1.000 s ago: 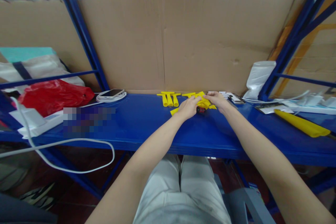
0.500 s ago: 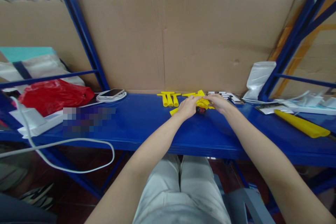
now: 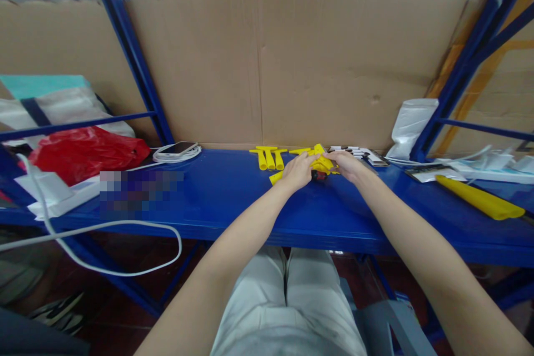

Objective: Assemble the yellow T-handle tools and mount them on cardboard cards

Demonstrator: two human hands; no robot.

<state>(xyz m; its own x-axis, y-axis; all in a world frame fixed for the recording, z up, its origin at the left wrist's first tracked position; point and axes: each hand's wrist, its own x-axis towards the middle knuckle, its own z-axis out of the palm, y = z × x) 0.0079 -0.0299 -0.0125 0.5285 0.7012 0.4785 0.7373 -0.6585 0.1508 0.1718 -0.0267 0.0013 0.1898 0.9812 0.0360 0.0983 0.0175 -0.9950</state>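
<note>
My left hand (image 3: 297,171) is closed over a yellow T-shaped piece (image 3: 275,178), whose round tube end sticks out to the left beneath the palm. From the other side my right hand (image 3: 349,167) reaches in, its fingertips pressed together near the left fingers; whatever they grip is too small to make out. Between the hands lie several more yellow plastic pieces (image 3: 322,164), partly covered. A black and dark red object (image 3: 319,176), like a tool handle, rests just under them. Several yellow T-shaped handles (image 3: 270,159) stand in a row behind my left hand.
A blue table (image 3: 233,194) backs onto a cardboard panel (image 3: 200,67). To the left are a phone (image 3: 179,148) on a coiled white cable, a red bag (image 3: 89,153) and a power strip (image 3: 75,194). Rightward lie small white packets (image 3: 373,157) and a long yellow piece (image 3: 479,197).
Both hands stay almost in place over the yellow pieces. My fingers have shifted only slightly.
</note>
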